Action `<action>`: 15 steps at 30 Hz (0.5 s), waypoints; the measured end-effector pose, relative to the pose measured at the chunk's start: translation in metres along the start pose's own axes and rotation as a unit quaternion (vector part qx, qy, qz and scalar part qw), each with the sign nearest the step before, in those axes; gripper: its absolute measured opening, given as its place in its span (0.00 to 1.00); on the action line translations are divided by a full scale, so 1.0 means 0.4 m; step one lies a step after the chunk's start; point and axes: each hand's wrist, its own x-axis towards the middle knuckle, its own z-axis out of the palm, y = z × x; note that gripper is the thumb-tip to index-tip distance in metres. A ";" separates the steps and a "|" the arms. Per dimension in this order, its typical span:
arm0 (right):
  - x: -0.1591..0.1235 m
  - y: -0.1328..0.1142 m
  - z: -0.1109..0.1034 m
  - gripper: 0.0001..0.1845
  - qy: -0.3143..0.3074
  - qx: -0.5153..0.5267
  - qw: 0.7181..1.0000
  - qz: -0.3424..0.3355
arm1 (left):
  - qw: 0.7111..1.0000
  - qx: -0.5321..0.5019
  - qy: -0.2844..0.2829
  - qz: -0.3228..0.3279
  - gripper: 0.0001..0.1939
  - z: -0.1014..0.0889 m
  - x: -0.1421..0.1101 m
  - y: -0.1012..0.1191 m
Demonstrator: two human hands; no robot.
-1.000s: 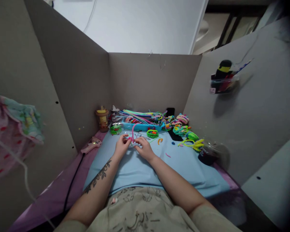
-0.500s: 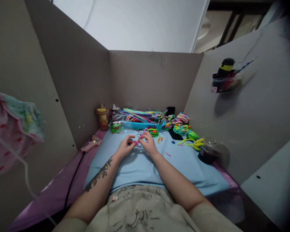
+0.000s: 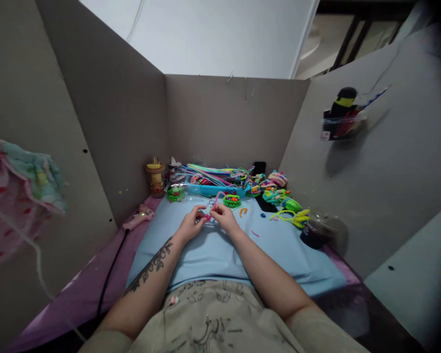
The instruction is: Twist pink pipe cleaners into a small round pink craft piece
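clamped in a pinch at the fingers of the right hand [image 3: 226, 218]: a thin pink stem [image 3: 219, 193], arching up from the tips and curving over toward the back. seemingly closed as well, at the left hand [image 3: 191, 224] just beside, on a small pink bunch [image 3: 207, 217]; hard to tell whether joined to the stem or separate. held over the far part of the blue-covered worktop [image 3: 213, 260].

probably very light and soft to the touch, yet stiff enough to keep a bend, judging by the free-standing arch; not likely slippery or fragile, though apt to kink or swing aside if pushed from the loose end. best gripped low, close to the bunch, with fingertips rather than palm, and without squashing the surface.

just beyond the right hand, a green piece [image 3: 232, 200] with orange on top. off to its right, an orange curl [image 3: 243, 212], a small blue disc [image 3: 263, 215] and, nearer, a pink scrap [image 3: 255, 233]. farther back, a blue tray [image 3: 224, 191] heaped with colourful strands [image 3: 209, 172]. out at the right, a yellow bundle [image 3: 301, 219] near a dark jar [image 3: 313, 238]; out at the left, a pink gun-shaped tool [image 3: 139, 219] on a black cable [image 3: 112, 272].
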 end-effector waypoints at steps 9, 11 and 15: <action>0.009 0.008 0.004 0.12 0.082 0.103 0.991 0.023 | 0.971 0.068 0.228 -0.022 0.15 -0.013 0.009 -0.017; 0.011 0.010 0.003 0.13 0.095 0.131 0.986 0.036 | 0.979 0.048 0.196 -0.038 0.17 -0.010 0.008 -0.016; 0.011 0.009 0.008 0.13 0.093 0.157 0.982 0.053 | 0.991 -0.005 0.130 -0.040 0.23 0.002 0.008 -0.005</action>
